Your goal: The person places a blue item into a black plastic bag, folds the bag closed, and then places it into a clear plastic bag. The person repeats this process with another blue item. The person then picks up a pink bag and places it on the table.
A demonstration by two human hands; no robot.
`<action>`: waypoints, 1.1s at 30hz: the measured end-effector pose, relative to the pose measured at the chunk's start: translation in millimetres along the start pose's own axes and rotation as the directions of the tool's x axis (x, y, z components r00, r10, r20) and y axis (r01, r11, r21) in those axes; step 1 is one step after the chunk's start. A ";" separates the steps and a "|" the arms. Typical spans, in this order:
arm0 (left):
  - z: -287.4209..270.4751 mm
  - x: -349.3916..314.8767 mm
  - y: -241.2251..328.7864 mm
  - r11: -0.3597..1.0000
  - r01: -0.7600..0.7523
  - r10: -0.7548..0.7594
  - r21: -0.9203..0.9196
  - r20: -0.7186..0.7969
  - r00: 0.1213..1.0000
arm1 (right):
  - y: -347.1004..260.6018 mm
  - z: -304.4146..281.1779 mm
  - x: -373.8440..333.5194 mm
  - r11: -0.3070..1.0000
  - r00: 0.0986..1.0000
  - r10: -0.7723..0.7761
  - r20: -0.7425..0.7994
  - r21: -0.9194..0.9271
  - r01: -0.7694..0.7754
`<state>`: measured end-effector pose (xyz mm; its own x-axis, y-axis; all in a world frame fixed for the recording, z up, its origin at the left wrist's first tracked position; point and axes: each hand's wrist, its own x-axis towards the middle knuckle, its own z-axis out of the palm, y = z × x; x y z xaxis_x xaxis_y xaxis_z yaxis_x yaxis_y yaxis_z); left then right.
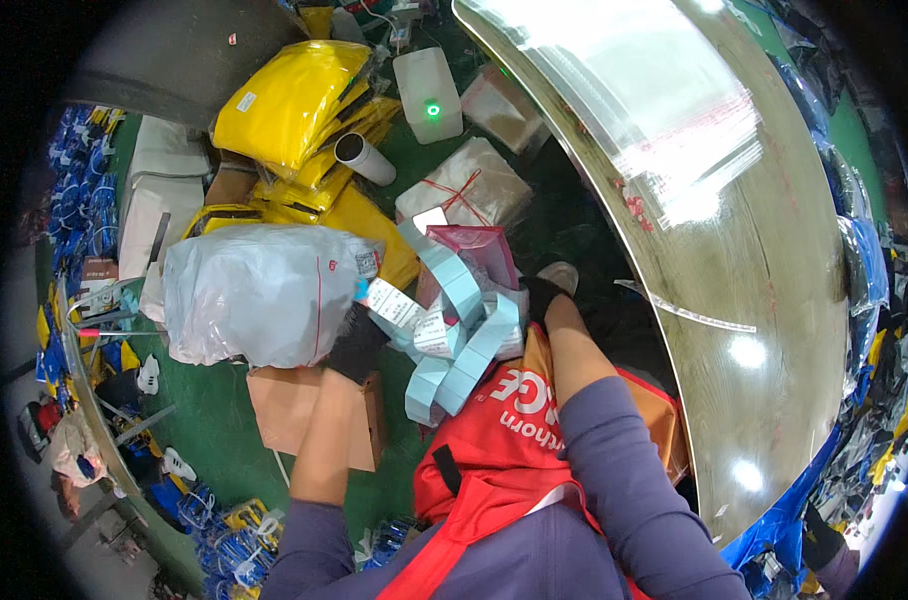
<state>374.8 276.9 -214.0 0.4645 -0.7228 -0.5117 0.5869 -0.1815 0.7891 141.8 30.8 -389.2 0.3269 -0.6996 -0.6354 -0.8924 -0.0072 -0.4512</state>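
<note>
My left hand (358, 345), in a dark glove, is at the right edge of a bulky grey plastic bag (249, 295). A blue tip shows by its fingers, against the end of a white printed label (395, 303), where the fingers appear to close on it. A long pale-blue label strip (464, 370) hangs in loose curls between my hands, over my lap. My right hand (541, 298), also dark-gloved, is beside the strip and a pink packet (474, 245); its fingers are hidden. A cardboard box (314, 415) stands under the grey bag.
Yellow plastic packages (294, 105) are piled at the far left, with a white cylinder (365, 158) on them. Beyond are a white device with a green light (428, 95) and a tied clear bundle (464, 190). A table (744, 300) at the right carries clear plastic sleeves (644, 90).
</note>
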 end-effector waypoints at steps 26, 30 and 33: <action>48.1 -40.8 -31.7 0.107 0.035 0.412 0.994 -0.076 0.908 | -153.8 -7.5 -163.6 0.545 0.826 -0.327 0.459 -0.622 0.561; 25.0 -42.6 -58.5 0.367 -0.021 0.391 0.930 -0.134 0.911 | -177.0 -97.7 -187.8 0.328 0.527 -0.510 0.680 -0.413 0.850; 21.1 -50.2 -68.5 0.505 -0.058 0.474 0.861 -0.221 0.853 | -185.5 -126.2 -167.7 0.489 0.436 -0.717 0.543 -0.054 0.871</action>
<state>297.3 311.5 -235.2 0.8204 -0.5550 -0.1375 -0.3013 -0.6240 0.7210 213.3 59.3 -119.9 0.9517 0.0880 -0.2942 -0.1684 -0.6514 -0.7398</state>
